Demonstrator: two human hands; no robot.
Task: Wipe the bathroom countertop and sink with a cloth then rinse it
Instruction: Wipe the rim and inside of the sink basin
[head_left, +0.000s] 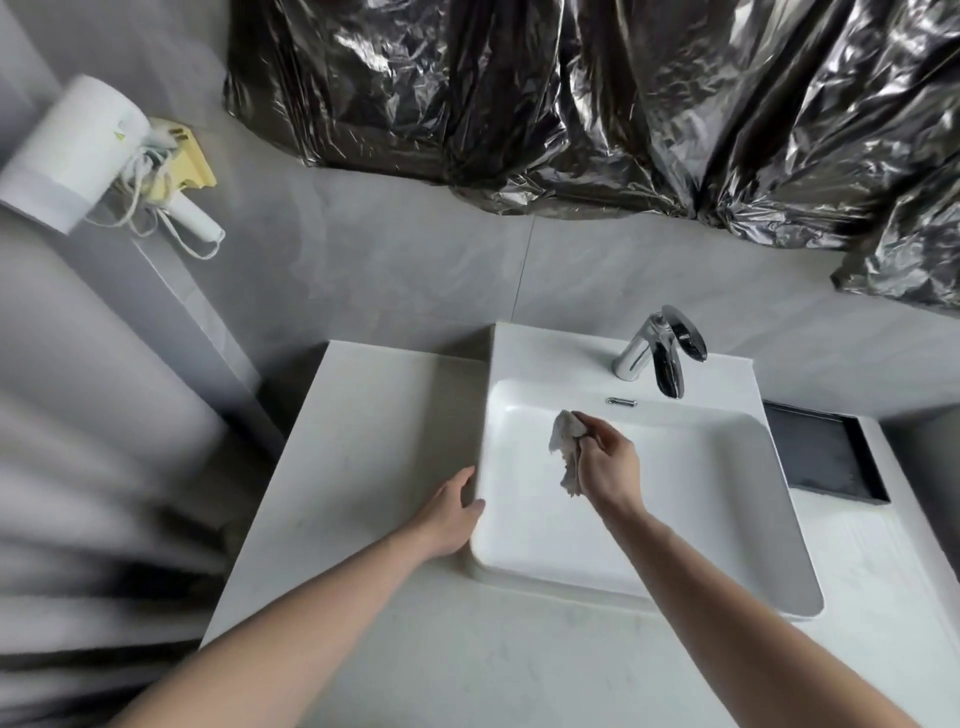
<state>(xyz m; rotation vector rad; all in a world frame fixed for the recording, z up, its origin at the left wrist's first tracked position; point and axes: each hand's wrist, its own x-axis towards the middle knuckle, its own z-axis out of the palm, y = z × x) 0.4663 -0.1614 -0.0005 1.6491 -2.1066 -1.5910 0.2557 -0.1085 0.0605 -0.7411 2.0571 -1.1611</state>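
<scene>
Now, cloth: a small crumpled rag (567, 451), whitish grey and mottled, bunched at the top with a ragged tail hanging down; it sits inside the sink basin, against the upper left part of the bowl, below the overflow slot (621, 401).
Right hand: the right hand (605, 460) reaches into the basin with fingers and thumb curled round the cloth; this grip is closed on the rag, knuckles turned up toward the camera.
Left hand: the left hand (453, 512) lies on the left outer edge of the sink, fingers fairly straight and together, thumb on the rim near the front left corner; this grip holds nothing and only rests there.
Sink: a white rectangular basin (675, 519) with rounded corners, raised above the counter, glossy inside.
Faucet: a chrome single-lever tap (658, 358) stands on the back ledge of the sink, spout pointing down toward the bowl.
Counter: a pale stone-look counter (374, 457) runs left of, in front of and right of the sink.
Tray: a dark rectangular tray (821, 452) sits on the counter just right of the sink.
Wall: grey tiles, with a white hair dryer (78, 156) in a yellowish holder at upper left and crinkled silvery-black plastic sheeting (623, 104) across the top.
</scene>
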